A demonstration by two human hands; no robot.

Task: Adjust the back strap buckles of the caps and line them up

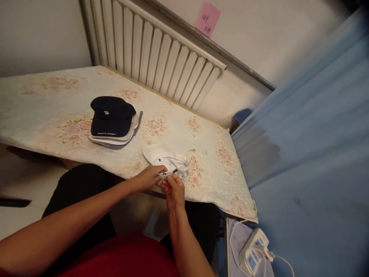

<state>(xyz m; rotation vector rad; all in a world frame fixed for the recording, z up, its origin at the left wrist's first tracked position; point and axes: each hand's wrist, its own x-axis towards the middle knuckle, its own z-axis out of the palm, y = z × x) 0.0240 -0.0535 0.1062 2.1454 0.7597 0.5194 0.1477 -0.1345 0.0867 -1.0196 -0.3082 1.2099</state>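
Observation:
A white baseball cap [152,154] lies at the near edge of the table, its inside facing up and its brim pointing away to the left. My left hand [148,177] grips the cap's near rim, thumb over the edge. Close beside it, my right hand [174,186] pinches the same rim near the back strap, where a small dark buckle or tab shows. The fingertips hide part of the strap. Further left sits a stack of caps, with a navy cap [112,115] on top bearing small white lettering; beige, white and grey brims show beneath it.
A floral cloth [173,127] covers the table. Behind it stands a white radiator [155,54], with a pink note [208,18] on the wall above. A blue curtain [302,154] hangs at the right. A white power strip [255,252] with cords lies on a low stand at lower right.

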